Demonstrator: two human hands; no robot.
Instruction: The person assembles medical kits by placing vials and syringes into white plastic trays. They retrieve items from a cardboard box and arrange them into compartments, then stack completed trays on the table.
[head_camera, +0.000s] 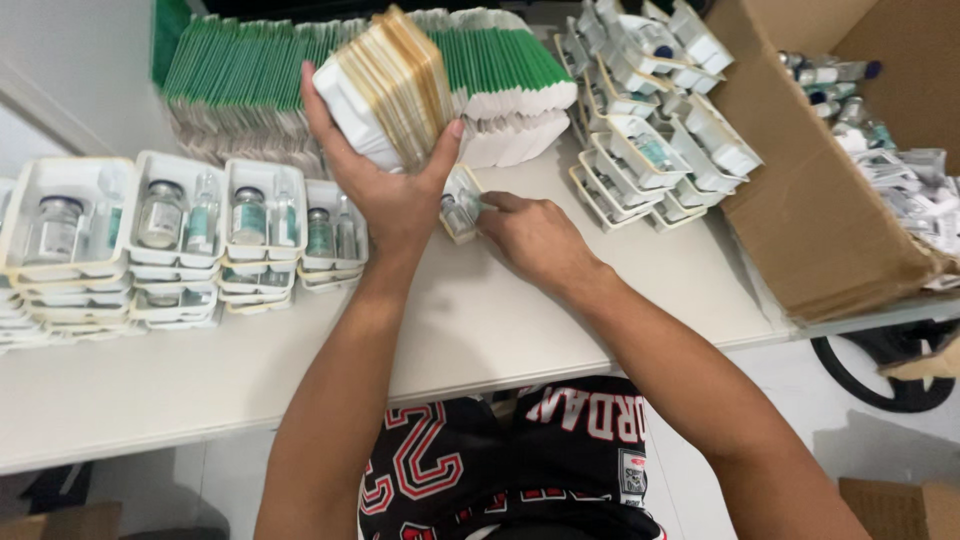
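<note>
My left hand (385, 185) grips a thick bundle of flat folded cartons (390, 85), white with tan edges, lifted above the white table (480, 320). My right hand (530, 235) rests on the table just right of it, fingers closed around a small white tray with a glass vial (458, 205). The tray sits under the bundle's lower edge.
Rows of green-and-white flat cartons (250, 70) lie along the back. Stacked white trays with vials (160, 230) stand at left, more stacked trays (650, 110) at back right. An open cardboard box (820, 200) with loose vials sits at the right edge.
</note>
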